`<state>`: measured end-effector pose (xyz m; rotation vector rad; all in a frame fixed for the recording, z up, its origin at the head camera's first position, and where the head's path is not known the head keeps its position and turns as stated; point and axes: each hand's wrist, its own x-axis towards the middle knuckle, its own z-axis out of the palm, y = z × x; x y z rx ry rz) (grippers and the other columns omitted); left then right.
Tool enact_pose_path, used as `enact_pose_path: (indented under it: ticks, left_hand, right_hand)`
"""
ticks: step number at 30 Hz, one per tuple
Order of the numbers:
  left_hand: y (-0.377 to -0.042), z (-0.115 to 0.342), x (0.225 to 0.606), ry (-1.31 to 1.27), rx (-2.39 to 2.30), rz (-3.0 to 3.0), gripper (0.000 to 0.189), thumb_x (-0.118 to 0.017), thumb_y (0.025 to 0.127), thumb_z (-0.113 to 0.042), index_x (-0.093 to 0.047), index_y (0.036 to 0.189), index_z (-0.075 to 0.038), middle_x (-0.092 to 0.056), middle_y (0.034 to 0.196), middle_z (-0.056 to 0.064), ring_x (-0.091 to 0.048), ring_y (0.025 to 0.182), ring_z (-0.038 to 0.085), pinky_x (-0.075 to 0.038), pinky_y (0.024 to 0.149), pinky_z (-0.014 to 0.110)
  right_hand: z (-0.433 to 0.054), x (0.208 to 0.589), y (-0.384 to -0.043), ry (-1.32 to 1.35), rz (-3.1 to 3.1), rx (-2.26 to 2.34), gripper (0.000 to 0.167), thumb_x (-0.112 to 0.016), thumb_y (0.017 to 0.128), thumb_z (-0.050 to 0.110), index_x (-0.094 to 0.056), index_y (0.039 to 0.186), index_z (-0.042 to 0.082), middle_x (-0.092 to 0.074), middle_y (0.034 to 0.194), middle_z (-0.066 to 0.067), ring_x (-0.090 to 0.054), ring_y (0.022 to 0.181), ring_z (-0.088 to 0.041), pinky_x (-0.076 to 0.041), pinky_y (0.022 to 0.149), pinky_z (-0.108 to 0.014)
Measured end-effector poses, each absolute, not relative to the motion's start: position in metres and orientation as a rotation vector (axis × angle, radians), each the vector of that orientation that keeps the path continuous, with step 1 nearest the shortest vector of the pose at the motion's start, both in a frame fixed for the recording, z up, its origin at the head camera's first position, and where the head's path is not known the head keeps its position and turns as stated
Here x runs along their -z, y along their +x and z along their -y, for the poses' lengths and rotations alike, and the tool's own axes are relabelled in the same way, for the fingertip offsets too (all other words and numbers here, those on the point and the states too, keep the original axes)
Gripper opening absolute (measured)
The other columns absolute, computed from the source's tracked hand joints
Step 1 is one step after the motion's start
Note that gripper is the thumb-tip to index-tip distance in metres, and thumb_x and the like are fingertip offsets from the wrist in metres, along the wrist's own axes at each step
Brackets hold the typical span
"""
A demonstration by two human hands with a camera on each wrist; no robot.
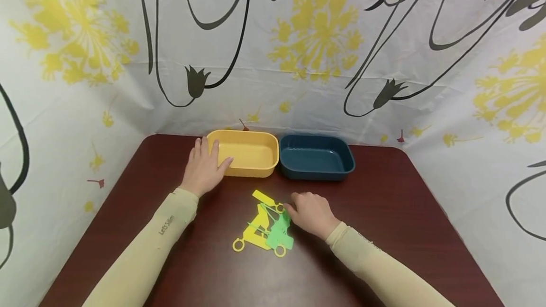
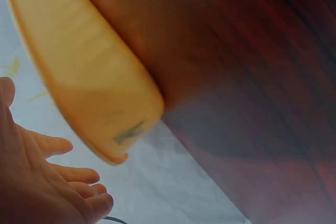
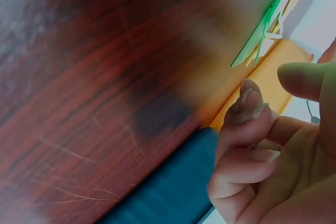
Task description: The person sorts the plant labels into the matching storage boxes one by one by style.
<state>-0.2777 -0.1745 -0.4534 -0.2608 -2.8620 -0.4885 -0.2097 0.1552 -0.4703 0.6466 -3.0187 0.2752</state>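
Note:
My left hand (image 1: 204, 167) is at the left end of a yellow plastic bin (image 1: 251, 172), fingers spread and overlapping its rim in the head view. The left wrist view shows the palm and relaxed fingers beside the bin's outer wall (image 2: 94, 66). My right hand (image 1: 313, 213) hovers at the right side of a small pile, its fingers loosely curled. In the right wrist view a gap separates thumb from forefinger, with nothing between them. The pile has flat green pieces (image 1: 279, 233) over flat yellow pieces (image 1: 255, 238), some with ring ends.
A dark blue bin (image 1: 315, 174) stands right against the yellow one at the back of the dark red-brown table (image 1: 239, 278). Behind and to both sides hangs a white patterned cloth (image 1: 256, 84).

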Motion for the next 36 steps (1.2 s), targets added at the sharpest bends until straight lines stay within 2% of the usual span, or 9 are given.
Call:
enact_pose_path:
  ticks: [8,17,36]
  left_hand:
    - [-0.286,0.178,0.462,-0.232,0.513,2.872,0.091,-0.040,0.099,-0.066,-0.024,0.157,0.002,-0.013,0.161,0.032,-0.009,0.149,0.048,-0.014,0.118,0.058]
    - [-0.292,0.184,0.469,-0.209,0.554,2.884,0.099,-0.037,0.099,-0.068,-0.019,0.154,0.012,-0.013,0.160,0.034,-0.008,0.149,0.048,-0.013,0.119,0.057]
    - [-0.292,0.185,0.474,-0.174,0.554,2.923,0.104,-0.035,0.098,-0.070,-0.012,0.155,0.013,-0.012,0.161,0.033,-0.007,0.150,0.047,-0.009,0.119,0.057]
  right_hand:
    - [-0.154,0.471,-0.206,0.606,3.062,-0.293,0.035,-0.066,0.095,0.038,-0.055,0.065,0.023,-0.046,0.053,0.005,-0.045,0.049,-0.015,-0.038,0.044,-0.032]
    - [-0.151,0.477,-0.205,0.567,3.073,-0.316,0.040,-0.063,0.095,0.035,-0.053,0.058,0.023,-0.044,0.050,0.005,-0.044,0.047,-0.014,-0.037,0.042,-0.032]
    - [-0.147,0.480,-0.196,0.531,3.090,-0.360,0.042,-0.063,0.093,0.030,-0.049,0.054,0.022,-0.039,0.049,0.006,-0.041,0.045,-0.013,-0.034,0.041,-0.031]
